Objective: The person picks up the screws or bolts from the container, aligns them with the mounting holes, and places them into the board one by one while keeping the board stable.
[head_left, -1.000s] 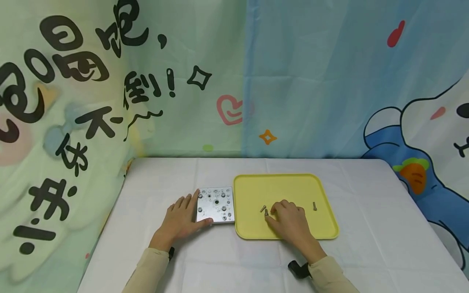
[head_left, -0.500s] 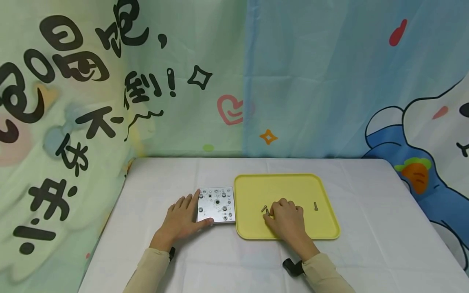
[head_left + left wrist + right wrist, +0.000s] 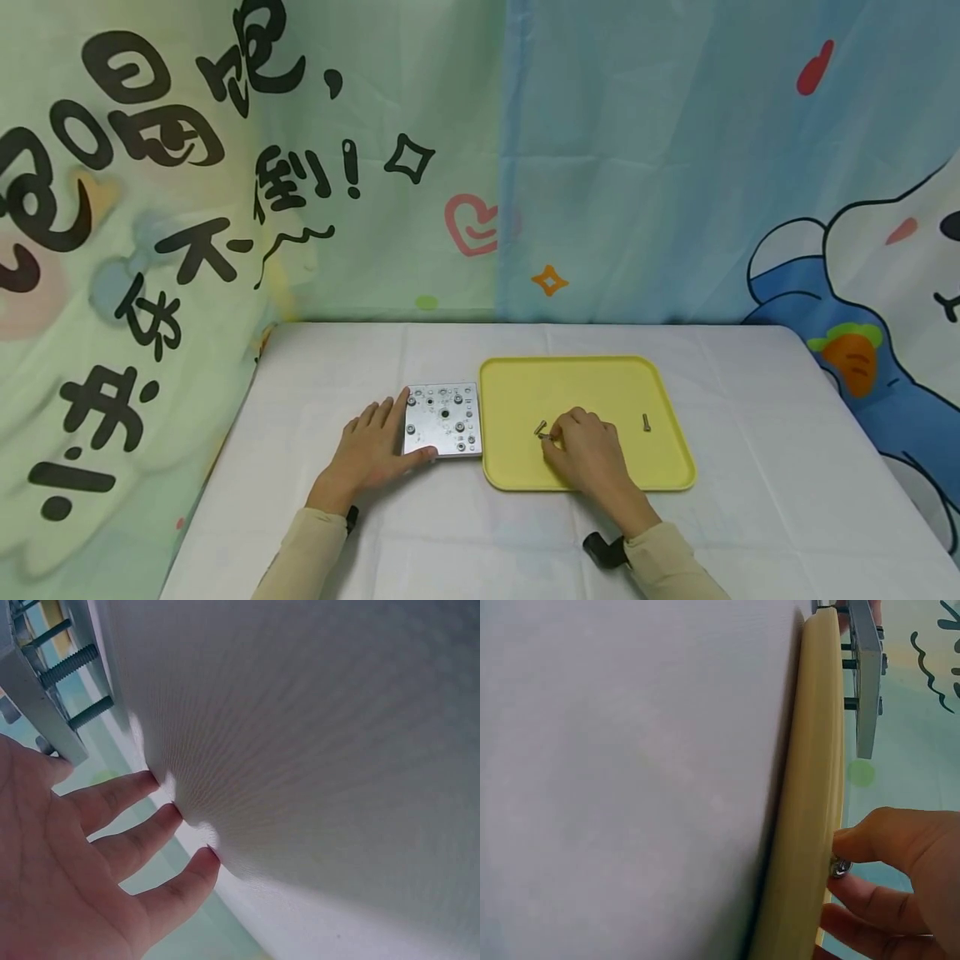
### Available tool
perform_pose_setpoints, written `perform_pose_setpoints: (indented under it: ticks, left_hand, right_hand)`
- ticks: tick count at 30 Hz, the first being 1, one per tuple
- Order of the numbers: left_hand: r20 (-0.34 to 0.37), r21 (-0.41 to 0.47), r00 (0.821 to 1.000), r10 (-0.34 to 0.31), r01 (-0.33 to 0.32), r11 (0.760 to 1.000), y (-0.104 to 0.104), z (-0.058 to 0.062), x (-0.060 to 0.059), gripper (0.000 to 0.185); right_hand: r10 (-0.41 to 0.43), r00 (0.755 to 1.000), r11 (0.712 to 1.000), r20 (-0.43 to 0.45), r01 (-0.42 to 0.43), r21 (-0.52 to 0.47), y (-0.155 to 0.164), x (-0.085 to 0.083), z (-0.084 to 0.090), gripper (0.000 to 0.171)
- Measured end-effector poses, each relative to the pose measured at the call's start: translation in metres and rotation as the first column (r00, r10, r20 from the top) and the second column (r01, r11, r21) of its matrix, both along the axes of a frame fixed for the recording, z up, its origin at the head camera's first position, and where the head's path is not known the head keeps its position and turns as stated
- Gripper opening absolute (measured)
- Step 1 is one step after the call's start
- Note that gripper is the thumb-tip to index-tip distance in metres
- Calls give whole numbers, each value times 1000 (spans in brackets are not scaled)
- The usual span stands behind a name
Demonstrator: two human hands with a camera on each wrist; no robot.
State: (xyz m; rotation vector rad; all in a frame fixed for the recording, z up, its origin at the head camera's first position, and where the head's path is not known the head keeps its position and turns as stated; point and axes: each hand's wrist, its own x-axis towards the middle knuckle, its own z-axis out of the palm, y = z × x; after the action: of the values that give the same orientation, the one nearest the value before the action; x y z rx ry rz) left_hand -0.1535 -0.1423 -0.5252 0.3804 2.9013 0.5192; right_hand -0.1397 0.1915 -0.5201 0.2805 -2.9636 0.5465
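Nearest, on the white cloth-covered table (image 3: 525,533): right hand (image 3: 588,454) curled inside the smooth, rounded yellow tray (image 3: 660,467), fingers (image 3: 877,836) pinching a small metal screw (image 3: 545,435), a second screw (image 3: 538,428) just beside and a third (image 3: 646,422) apart to the right. Left hand (image 3: 371,454) flat, fingers (image 3: 127,795) spread, thumb touching the square, drilled metal plate (image 3: 442,419) abutting the tray. Behind, a pastel cartoon curtain (image 3: 600,167).

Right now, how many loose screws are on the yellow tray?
3. One lies just left of the right hand, at; one is pinched at that hand's fingertips; one lies apart near the yellow tray's right side. The hand may hide more.
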Motion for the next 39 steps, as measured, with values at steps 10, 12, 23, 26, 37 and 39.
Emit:
perform_pose_setpoints:
  ticks: [10, 12, 23, 26, 37, 39]
  left_hand:
    - [1, -9, 1000, 1, -1, 1000, -1, -3, -1, 109]
    - [-2, -8, 1000, 0, 0, 1000, -1, -4, -1, 109]
    - [-1, -3, 1000, -3, 3, 1000, 0, 0, -1, 109]
    - [-3, -9, 1000, -7, 7, 1000, -1, 0, -1, 109]
    - [-14, -8, 1000, -8, 8, 1000, -2, 1, 0, 107]
    - [-12, -9, 1000, -8, 8, 1000, -2, 1, 0, 107]
  right_hand:
    - [67, 996, 998, -62, -68, -15, -11, -2, 5, 9]
    - [77, 995, 997, -59, -78, -11, -13, -2, 7, 9]
    - [140, 984, 989, -114, -144, -25, -30, -11, 13, 12]
    - [161, 978, 986, -134, -165, -17, -37, -15, 17, 13]
    - [255, 953, 966, -161, -258, 0, -70, -37, 38, 12]
    - [276, 948, 960, -160, -279, 5, -77, -40, 42, 12]
